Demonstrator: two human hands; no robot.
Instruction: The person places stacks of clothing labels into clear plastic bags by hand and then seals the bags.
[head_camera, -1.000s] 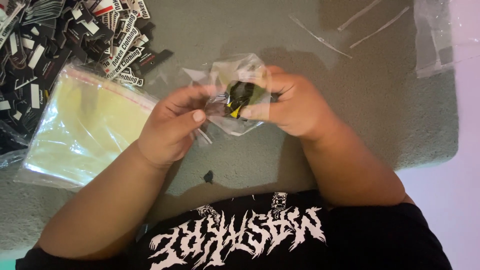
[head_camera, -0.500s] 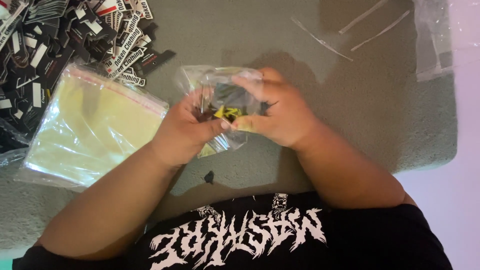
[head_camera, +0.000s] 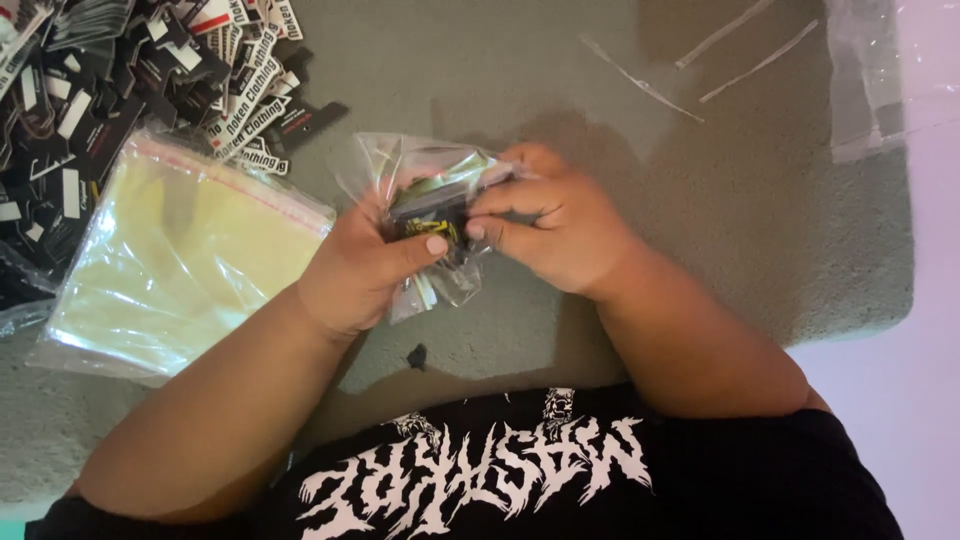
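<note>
A small clear plastic bag (head_camera: 400, 165) holds a dark item with yellow marks (head_camera: 432, 215), and both of my hands grip it over the grey mat. My left hand (head_camera: 360, 270) pinches the bag from the left with the thumb across its front. My right hand (head_camera: 550, 225) holds the bag's right side, fingers curled onto the dark item. The bag's loose lower end (head_camera: 440, 290) hangs below my fingers. How far the item sits inside the bag is hidden by my fingers.
A stack of clear bags with a yellowish sheet (head_camera: 170, 260) lies left of my hands. A heap of black and white tags (head_camera: 110, 90) fills the top left. Thin clear strips (head_camera: 640, 80) and a plastic sheet (head_camera: 870, 80) lie top right. The mat's edge (head_camera: 900, 290) is right.
The bag and dark item moved slightly left and up in my hands. My fingers shifted on it, and the dark item now sits deeper under the plastic.
</note>
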